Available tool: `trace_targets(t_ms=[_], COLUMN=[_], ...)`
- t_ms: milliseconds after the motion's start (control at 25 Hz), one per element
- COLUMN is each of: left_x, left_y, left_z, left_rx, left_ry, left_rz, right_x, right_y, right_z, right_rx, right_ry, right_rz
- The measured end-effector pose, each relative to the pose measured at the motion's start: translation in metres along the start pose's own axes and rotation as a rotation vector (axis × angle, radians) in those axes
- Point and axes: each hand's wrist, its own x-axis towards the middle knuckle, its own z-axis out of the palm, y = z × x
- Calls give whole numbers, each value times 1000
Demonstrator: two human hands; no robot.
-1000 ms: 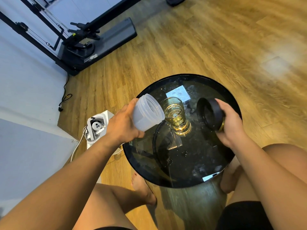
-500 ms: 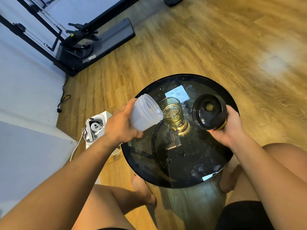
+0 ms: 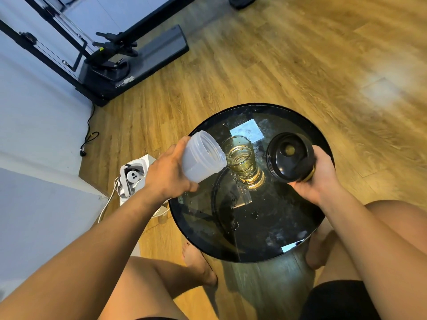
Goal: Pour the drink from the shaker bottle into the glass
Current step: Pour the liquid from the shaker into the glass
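The left hand [image 3: 169, 173] reached in from the lower left with the forearm stretched out and the wrist bent, its fingers and thumb wrapped firmly around the base end of the translucent, frosted plastic shaker bottle [image 3: 201, 158]. The bottle lay tipped well past level — its long axis ran from lower left to upper right, and its wide threaded mouth faced right, its lip just over the rim of the clear ribbed drinking glass [image 3: 242, 162]. That glass stood upright near the middle of the round black glossy glass-topped table [image 3: 254, 227] and held amber-yellow liquid. The right hand [image 3: 318, 174] came in from the lower right and clasped the round black plastic shaker lid [image 3: 290, 157] from behind, fingers curled around its edge. The lid was held above the table's right side, its hollow underside turned toward the camera — a pale disc showed at its centre. The tabletop was smooth and reflective, flecked with droplets.
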Motion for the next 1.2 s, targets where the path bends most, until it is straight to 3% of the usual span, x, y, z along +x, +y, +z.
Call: trace_targets(t_ms=[840, 1040, 1200], left_x=[1, 0, 1], left_y=[1, 2, 1], left_z=[-2, -2, -1], left_rx=[13, 21, 8], left_ry=[-11, -20, -26], left_rz=[13, 8, 17], right_x=[3, 4, 3], right_y=[-2, 5, 12], right_z=[1, 0, -4], right_rx=[-159, -669, -989], right_ry=[-19, 103, 45], right_rz=[-67, -536, -631])
